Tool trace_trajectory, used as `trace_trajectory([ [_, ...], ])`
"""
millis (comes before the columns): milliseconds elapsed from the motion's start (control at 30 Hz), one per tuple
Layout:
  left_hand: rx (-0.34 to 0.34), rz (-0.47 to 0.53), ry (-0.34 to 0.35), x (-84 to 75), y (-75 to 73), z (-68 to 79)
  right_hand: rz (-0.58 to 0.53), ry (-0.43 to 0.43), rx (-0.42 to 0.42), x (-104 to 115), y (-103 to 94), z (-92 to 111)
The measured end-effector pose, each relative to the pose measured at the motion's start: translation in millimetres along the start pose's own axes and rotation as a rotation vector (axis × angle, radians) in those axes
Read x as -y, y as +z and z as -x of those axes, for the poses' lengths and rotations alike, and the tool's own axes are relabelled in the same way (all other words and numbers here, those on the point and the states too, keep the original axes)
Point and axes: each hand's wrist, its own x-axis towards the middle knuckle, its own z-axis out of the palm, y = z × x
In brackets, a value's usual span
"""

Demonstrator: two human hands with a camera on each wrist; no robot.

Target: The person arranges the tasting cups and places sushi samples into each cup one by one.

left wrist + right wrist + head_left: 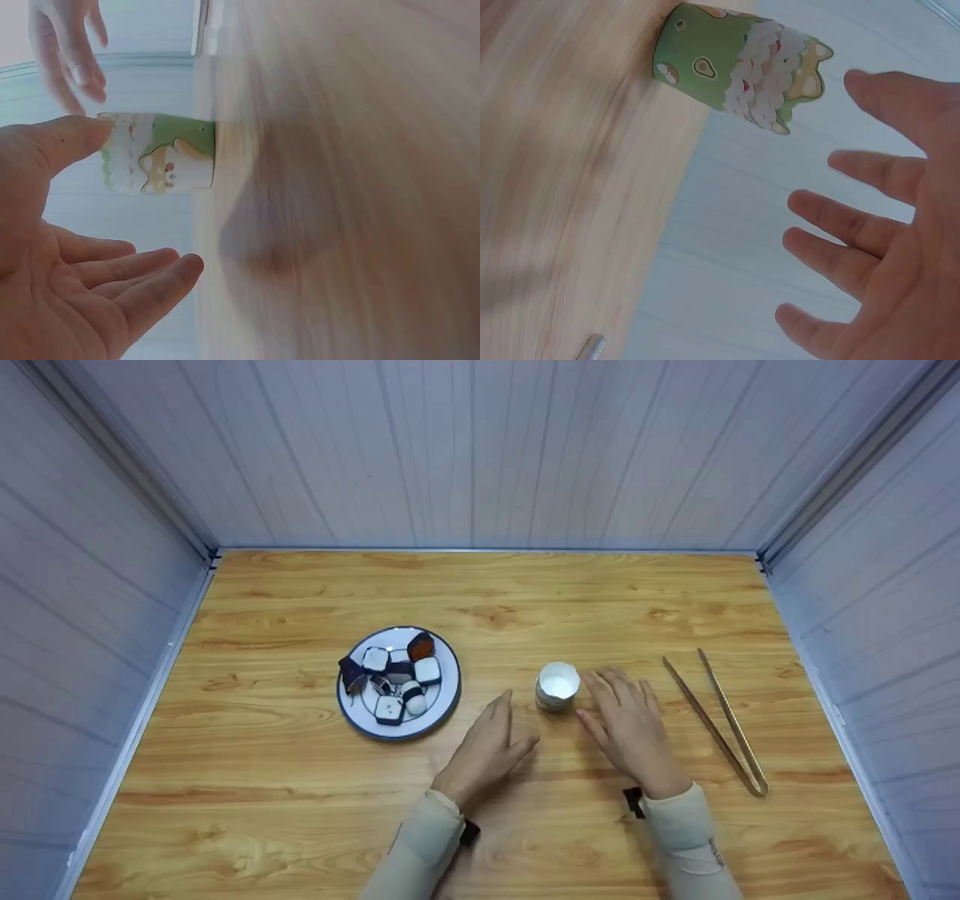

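Note:
A small paper cup [557, 687] stands upright on the table, its mouth up and white inside. In the right wrist view the cup [727, 67] is green with cartoon pictures, and layered scalloped white edges ring its upper part. My left hand [484, 746] is left of the cup and nearer to me, fingers straight and thumb spread, holding nothing. To the cup's right, my right hand [626, 727] has its fingers extended, with the fingertips close beside the cup. In the left wrist view the cup [176, 154] shows a cartoon dog, beyond my left thumb.
A blue-rimmed white plate [450, 701] on the left bears several sushi-like pieces [389, 709], white and dark. On the right lie metal tongs [739, 727], arms spread and pointing away from me. Pale panel walls [472, 450] enclose the wooden table [300, 795] at the back and sides.

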Motion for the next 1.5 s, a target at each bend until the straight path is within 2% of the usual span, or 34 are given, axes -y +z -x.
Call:
trace_trajectory([
  [167, 0.023, 0.004, 0.019, -2.4, 4.8, -17.6, 0.015, -0.039, 0.006, 1, 4.7, -6],
  [467, -0.025, 0.005, 0.095, -10.9, 15.8, -46.5, -0.001, -0.096, -0.041, 4, 12.6, -13],
  [700, -0.081, 0.011, 0.112, -9.7, 23.2, -54.5, -0.046, -0.117, -0.042, 6, 19.5, -16],
  [833, -0.102, 0.008, 0.114, -8.7, 22.6, -53.0, -0.078, -0.142, -0.059, 8, 21.0, -16],
  [1000, -0.096, -0.002, 0.105, -7.8, 18.2, -45.5, -0.068, -0.172, -0.058, 11, 20.9, -13],
  [1500, -0.105, -0.009, 0.038, 2.7, 6.5, -5.4, -0.079, -0.264, -0.045, 38, 25.2, -4],
])
